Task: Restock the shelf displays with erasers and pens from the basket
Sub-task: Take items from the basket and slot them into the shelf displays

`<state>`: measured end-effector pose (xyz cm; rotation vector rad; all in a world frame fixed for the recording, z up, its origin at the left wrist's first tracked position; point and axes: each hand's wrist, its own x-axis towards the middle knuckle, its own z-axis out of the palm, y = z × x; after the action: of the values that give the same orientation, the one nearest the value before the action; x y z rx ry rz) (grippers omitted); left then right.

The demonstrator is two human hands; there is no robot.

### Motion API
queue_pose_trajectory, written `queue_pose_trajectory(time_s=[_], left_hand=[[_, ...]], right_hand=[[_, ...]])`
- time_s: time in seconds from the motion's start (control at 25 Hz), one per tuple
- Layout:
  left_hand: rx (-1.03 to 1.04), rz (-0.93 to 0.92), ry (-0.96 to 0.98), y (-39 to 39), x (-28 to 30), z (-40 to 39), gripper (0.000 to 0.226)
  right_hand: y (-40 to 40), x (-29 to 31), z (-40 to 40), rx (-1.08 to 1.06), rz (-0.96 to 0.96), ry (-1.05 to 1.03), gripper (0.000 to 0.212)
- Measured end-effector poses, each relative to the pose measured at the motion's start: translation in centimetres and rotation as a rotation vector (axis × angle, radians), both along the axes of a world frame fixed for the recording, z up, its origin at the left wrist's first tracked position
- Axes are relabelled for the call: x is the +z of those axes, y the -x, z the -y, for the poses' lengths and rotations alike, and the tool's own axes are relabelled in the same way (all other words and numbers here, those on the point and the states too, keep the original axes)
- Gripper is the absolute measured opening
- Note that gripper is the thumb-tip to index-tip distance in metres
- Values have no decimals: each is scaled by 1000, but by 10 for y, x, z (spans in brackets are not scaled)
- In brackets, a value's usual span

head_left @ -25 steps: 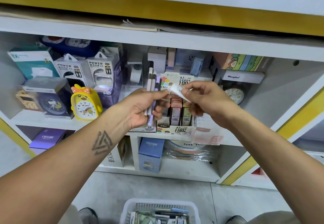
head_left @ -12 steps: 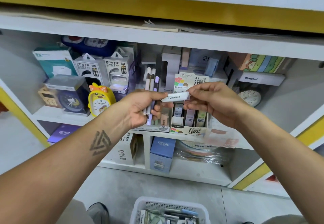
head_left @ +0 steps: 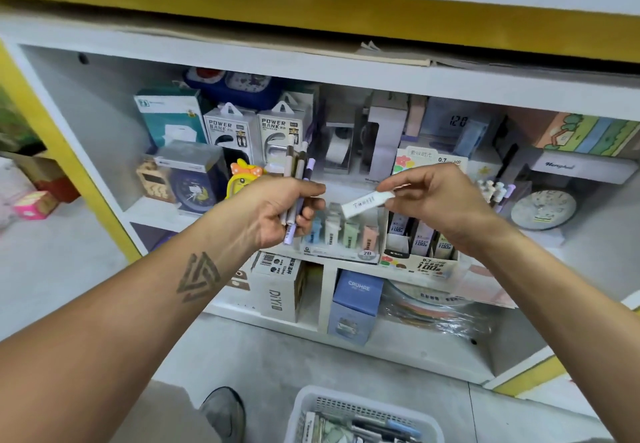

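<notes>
My left hand (head_left: pixel 277 214) grips a small bundle of pens (head_left: pixel 297 172), white, brown and lilac, their tips pointing up. My right hand (head_left: pixel 440 203) pinches a white eraser (head_left: pixel 367 203) with a barcode, held flat in front of the shelf. Just below the eraser stands an eraser display box (head_left: pixel 341 238) with pastel erasers upright in it, marked 2B. To its right is a display box of lead refills (head_left: pixel 420 252) marked 0.7 and 100. The white basket (head_left: pixel 363 415) with pens and packets sits on the floor at the bottom edge.
The shelf (head_left: pixel 311 68) holds power bank boxes (head_left: pixel 256 134), a yellow duck clock (head_left: pixel 242 179), a blue clock box (head_left: pixel 192 179), a pen holder (head_left: pixel 498 193) and a round clock (head_left: pixel 543 210). Below are a DIY box (head_left: pixel 277 290) and a blue box (head_left: pixel 356 304). My shoe (head_left: pixel 225 408) is beside the basket.
My hands have drawn apart: the right hand has pulled the white eraser away from the left hand and turned it flat. The view has shifted left and lower.
</notes>
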<state>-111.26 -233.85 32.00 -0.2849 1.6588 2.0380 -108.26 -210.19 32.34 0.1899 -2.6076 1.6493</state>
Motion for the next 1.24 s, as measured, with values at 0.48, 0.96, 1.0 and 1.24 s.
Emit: queue_pose_trajectory(time_s=[0.48, 0.96, 1.0, 1.24], left_hand=[[-55, 34, -49, -3, 8, 15, 5], [-32, 99, -107, -1, 5, 25, 13], [-32, 105, -107, -1, 4, 25, 10], [-40, 123, -143, -1, 4, 26, 15]], right_hand=[[16, -5, 22, -42, -148, -151, 9], [49, -38, 50, -50, -479, -720, 5], [51, -41, 52, -44, -481, -758, 6], [54, -46, 55, -7, -448, -838, 4]])
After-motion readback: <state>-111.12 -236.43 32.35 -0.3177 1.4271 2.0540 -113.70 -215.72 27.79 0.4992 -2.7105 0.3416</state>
